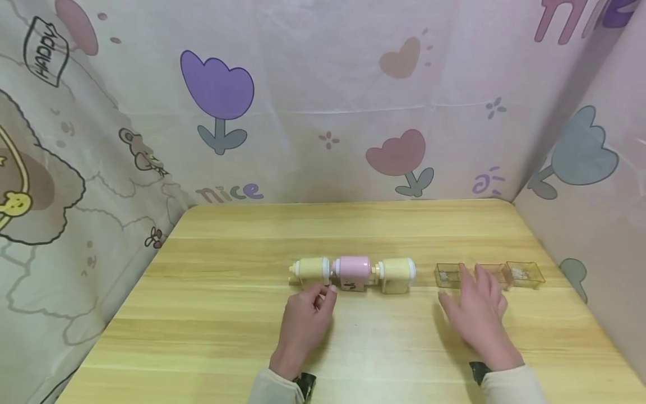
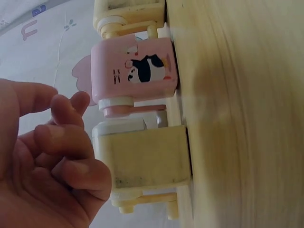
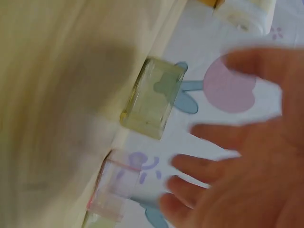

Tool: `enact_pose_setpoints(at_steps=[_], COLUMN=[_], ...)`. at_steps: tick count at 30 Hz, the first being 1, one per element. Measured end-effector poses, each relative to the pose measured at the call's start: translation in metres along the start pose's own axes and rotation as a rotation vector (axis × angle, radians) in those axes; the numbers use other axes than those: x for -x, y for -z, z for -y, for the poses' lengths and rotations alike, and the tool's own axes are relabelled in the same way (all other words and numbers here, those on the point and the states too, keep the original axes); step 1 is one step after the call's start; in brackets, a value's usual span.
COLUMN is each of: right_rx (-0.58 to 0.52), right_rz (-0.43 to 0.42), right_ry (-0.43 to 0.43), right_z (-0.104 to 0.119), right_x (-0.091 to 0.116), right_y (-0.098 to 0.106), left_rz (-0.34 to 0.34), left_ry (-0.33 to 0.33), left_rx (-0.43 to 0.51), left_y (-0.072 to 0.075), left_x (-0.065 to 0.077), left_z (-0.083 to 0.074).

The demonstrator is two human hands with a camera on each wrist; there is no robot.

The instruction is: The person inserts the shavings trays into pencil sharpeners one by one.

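Three crank pencil sharpeners stand in a row: a yellow sharpener (image 1: 313,268) at left, a pink sharpener (image 1: 354,270) with a panda picture (image 2: 148,69) in the middle, another yellow sharpener (image 1: 397,270) at right. My left hand (image 1: 304,318) is just in front of the left yellow one, fingers loosely curled and holding nothing. Over the clear drawers to the right reaches my right hand (image 1: 476,320), fingers spread and nothing in them. It partly covers a clear yellow drawer (image 1: 447,276) and a clear pink drawer (image 1: 499,271); a second clear yellow drawer (image 1: 526,274) lies beyond.
The wooden table (image 1: 202,314) has its back edge against a printed cloth (image 1: 303,73). More cloth hangs at the left and right sides. Whitish bits show in the two yellow drawers. A dark band (image 1: 305,386) sits on each wrist, by the sleeves.
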State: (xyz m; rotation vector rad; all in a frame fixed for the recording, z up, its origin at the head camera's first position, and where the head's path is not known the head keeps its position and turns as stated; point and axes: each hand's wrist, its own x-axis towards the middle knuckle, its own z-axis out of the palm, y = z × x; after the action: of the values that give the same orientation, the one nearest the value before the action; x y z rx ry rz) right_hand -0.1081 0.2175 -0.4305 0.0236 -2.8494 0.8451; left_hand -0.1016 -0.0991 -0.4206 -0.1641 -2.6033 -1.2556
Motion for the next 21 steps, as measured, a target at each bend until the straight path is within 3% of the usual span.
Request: enact_pose_setpoints(at_steps=[5, 21], right_rx=[0.027, 0.054], right_rz=[0.119, 0.153], right_ry=[-0.046, -0.056], right_z=[-0.0070, -0.0073], right_x=[0.0015, -0.0002], right_y=[-0.0009, -0.0013], left_rz=[0.047, 0.047], left_ry=[-0.001, -0.023], left_rx=[-0.027, -0.035], left_y=[-0.0020, -0.0031], left_x=[0.0015, 0.0014], left_z=[-0.0001, 0.0019])
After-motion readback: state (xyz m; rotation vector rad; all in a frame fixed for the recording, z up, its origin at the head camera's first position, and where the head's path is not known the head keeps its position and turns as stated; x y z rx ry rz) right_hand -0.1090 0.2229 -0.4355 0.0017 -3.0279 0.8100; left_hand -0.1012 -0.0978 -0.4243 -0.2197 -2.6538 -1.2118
